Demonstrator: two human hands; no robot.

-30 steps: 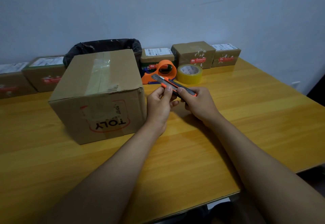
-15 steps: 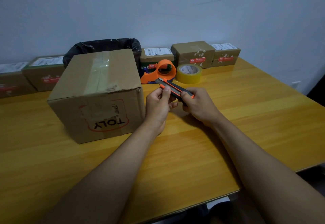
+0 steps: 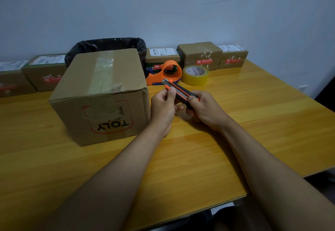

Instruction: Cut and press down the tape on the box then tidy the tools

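A large cardboard box [image 3: 101, 103] with "TOLY" printed upside down stands on the wooden table [image 3: 253, 125]. Clear tape [image 3: 102, 74] runs over its top and down its front. Just right of the box, both hands hold an orange and black utility knife [image 3: 178, 91]. My right hand [image 3: 204, 109] grips its rear end. My left hand [image 3: 164, 107] pinches the front part, thumb on top near the metal tip. An orange tape dispenser [image 3: 165, 73] and a yellowish tape roll [image 3: 195, 75] sit behind the hands.
A bin lined with a black bag [image 3: 108, 46] stands behind the large box. Several small brown parcels [image 3: 199, 54] line the wall along the table's back edge. The table's front edge runs close to my forearms.
The knife and both hands have shifted very slightly; the knife sits a little lower and nearer the box. The box and other tools have not moved.
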